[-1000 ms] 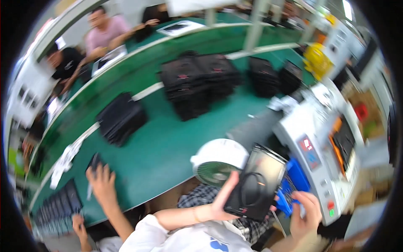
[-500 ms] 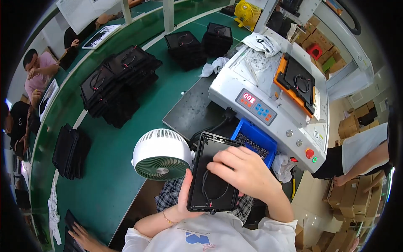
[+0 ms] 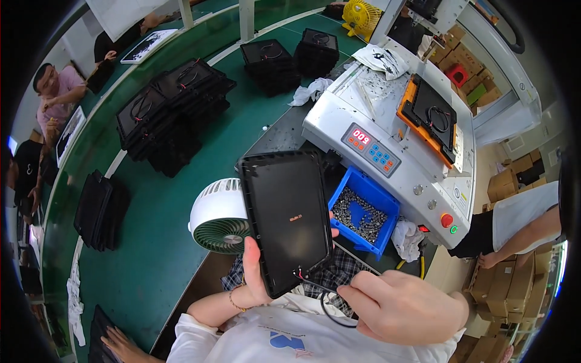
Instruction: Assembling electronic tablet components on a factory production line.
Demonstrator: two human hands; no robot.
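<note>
Black panel point(image 3: 285, 218), flat and rectangular with a raised rim, held upright in front of the chest, its lower edge tilted toward the body. A small orange mark sits near its middle. Left hand point(image 3: 257, 275) is clamped on the panel's lower left edge, thumb on the face, fingers behind it; a thin bracelet circles that wrist. A black wire point(image 3: 327, 299) with a red lead leaves the panel's lower corner and loops down to the right hand point(image 3: 402, 305). Right hand sits just below and right of the panel, fingers curled together over the wire; whether it pinches the wire cannot be told.

Just left of the left hand, behind the panel: a white fan point(image 3: 219, 215) with a green grille, standing on the green counter point(image 3: 175, 199). Right of the panel, above the right hand: a blue bin point(image 3: 366, 212) filled with small screws, and a white rag point(image 3: 407, 237) beside it. Beyond the bin: a white machine point(image 3: 393, 142) with a red readout, blue keys, red and green buttons, and an orange tray point(image 3: 431, 118) holding another black panel.

Farther up the counter, well away from both hands: stacks of black panels point(image 3: 172, 112). At the lower left edge, another person's hand point(image 3: 118, 346) rests on the counter.
</note>
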